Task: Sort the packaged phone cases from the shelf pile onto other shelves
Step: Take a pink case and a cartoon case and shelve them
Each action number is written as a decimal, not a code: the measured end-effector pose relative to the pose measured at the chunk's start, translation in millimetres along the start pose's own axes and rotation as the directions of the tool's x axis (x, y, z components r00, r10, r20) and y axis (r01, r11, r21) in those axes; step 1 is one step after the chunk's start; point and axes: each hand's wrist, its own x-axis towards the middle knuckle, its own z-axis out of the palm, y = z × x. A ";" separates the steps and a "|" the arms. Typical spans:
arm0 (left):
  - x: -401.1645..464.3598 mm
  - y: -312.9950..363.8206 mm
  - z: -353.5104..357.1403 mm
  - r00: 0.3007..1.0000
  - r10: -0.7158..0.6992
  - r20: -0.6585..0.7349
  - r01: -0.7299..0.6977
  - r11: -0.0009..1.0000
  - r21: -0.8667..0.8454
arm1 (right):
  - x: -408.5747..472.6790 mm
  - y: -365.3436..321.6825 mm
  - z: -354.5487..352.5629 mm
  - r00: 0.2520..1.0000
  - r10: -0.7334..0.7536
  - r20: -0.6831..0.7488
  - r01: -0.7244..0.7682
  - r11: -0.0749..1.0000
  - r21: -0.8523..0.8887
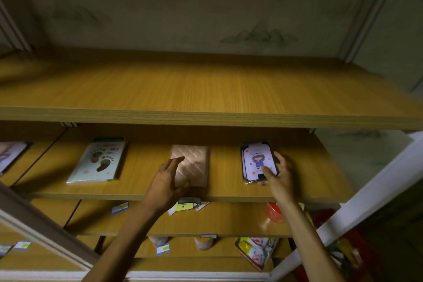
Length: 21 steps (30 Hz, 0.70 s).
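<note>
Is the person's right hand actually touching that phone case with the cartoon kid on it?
Touching. In the head view, the right hand holds the cartoon case: thumb across its front, fingers along its right edge.

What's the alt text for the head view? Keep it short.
A person's right hand grips a clear-wrapped white phone case with a cartoon figure on a wooden shelf, while the left hand rests on a rose-gold quilted phone case. A white footprint-patterned phone case package lies further left.
</note>
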 end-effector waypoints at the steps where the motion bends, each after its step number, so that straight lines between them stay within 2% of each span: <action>1: -0.2 0.1 -0.4 1.000 0.004 0.001 -0.004 1.000 0.014 | 0.9 -0.3 -0.2 1.000 -0.016 -0.004 0.016 0.998 -0.058; 6: -1.5 2.5 -1.9 1.000 0.013 0.006 -0.013 0.999 0.029 | 1.5 0.5 -9.1 0.997 -0.078 -0.022 0.062 0.909 -0.412; 10: -6.3 -0.7 -4.0 1.000 0.023 -0.017 -0.023 1.000 -0.009 | -5.3 -3.7 -20.1 0.987 -0.155 -0.032 0.111 0.826 -0.553; 13: -14.3 -3.2 -7.4 0.999 0.004 -0.034 -0.005 1.000 -0.018 | -15.0 -11.5 -19.2 0.984 -0.178 0.007 0.154 0.830 -0.537; 17: -29.9 -8.3 -18.4 0.998 -0.033 -0.057 0.031 0.998 -0.047 | -33.9 -21.2 1.2 0.970 -0.156 0.185 0.219 0.890 -0.400; 21: -55.8 -22.0 -41.5 0.993 -0.071 -0.097 0.063 0.995 -0.077 | -54.6 -24.3 32.0 0.951 -0.144 0.273 0.239 0.903 -0.356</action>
